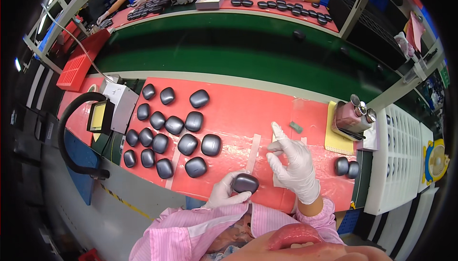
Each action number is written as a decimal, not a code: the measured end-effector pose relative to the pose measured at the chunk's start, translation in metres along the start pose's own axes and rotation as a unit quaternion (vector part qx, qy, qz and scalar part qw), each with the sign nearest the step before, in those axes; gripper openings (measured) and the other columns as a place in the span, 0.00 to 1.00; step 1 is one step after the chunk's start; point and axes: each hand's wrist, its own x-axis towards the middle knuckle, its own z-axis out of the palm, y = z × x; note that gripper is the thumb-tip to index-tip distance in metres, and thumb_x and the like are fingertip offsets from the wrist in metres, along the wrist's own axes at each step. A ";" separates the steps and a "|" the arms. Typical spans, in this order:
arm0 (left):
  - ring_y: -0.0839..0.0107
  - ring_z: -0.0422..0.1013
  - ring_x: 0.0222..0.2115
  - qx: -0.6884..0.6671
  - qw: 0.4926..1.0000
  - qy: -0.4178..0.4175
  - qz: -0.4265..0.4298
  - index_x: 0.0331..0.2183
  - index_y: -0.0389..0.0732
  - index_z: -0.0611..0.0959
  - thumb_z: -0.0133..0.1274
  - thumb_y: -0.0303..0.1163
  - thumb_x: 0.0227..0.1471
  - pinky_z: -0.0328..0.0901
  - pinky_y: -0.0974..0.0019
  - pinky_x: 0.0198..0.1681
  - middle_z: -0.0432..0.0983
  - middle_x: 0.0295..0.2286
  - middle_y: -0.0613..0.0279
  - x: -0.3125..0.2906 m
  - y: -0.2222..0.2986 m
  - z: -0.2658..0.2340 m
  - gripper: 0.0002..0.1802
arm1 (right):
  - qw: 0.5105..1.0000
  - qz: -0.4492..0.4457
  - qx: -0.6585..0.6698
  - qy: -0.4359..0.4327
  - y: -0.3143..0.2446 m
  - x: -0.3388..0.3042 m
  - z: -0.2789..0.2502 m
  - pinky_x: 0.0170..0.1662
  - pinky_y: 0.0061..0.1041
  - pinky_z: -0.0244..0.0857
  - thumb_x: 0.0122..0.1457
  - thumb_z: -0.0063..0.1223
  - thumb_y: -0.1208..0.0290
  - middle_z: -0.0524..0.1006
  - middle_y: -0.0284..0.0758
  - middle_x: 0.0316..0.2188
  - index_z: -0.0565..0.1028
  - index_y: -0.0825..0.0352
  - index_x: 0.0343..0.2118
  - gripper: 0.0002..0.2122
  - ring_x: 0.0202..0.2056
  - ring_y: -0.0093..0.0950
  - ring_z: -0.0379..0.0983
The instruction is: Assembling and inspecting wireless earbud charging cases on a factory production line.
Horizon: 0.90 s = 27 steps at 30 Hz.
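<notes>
My white-gloved left hand [224, 192], near the front edge of the red mat, is closed around a dark grey, pebble-shaped case [245, 183], like an earbud charging case. To its right, my gloved right hand [295, 165] is raised over the mat with index finger and thumb apart and nothing visible between them. Just beyond its fingertips lies a small grey-green block [296, 127]. Several more cases of the same kind [194, 121] are spread in loose rows across the left half of the red mat [229, 113]. Two others [341, 165] sit side by side at the right.
Metal-topped bottles [350, 118] stand in a holder beside a yellow pad [334, 134]. A white slotted tray [398, 161] is at far right. A black-necked lamp [62, 127] and white box [121, 106] stand left. Beyond the green conveyor [229, 46], two co-workers handle similar cases.
</notes>
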 end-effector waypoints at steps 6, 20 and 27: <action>0.75 0.68 0.45 -0.005 1.000 0.001 0.017 0.53 0.35 0.66 0.57 0.16 0.44 0.68 0.70 0.45 0.69 0.45 0.61 -0.001 -0.001 -0.002 0.33 | 0.928 0.121 0.210 0.284 -0.004 0.005 -0.008 0.40 0.21 0.65 0.53 0.45 0.82 0.76 0.34 0.30 0.56 0.72 0.61 0.29 0.32 0.19 0.70; 0.70 0.70 0.45 -0.044 0.995 0.005 0.084 0.61 0.39 0.46 0.58 0.18 0.45 0.65 0.65 0.49 0.71 0.43 0.54 -0.002 -0.015 -0.005 0.50 | 0.985 -0.062 0.041 -0.157 -0.006 -0.012 0.014 0.32 0.34 0.69 0.53 0.56 0.61 0.76 0.40 0.26 0.73 0.67 0.44 0.19 0.28 0.38 0.75; 0.68 0.70 0.45 0.019 0.994 0.009 0.107 0.62 0.41 0.44 0.57 0.18 0.45 0.65 0.64 0.48 0.69 0.44 0.51 0.003 -0.019 0.001 0.51 | 0.969 -0.056 0.036 -0.236 -0.006 -0.022 0.019 0.35 0.35 0.70 0.54 0.54 0.63 0.75 0.42 0.29 0.71 0.66 0.46 0.18 0.30 0.40 0.75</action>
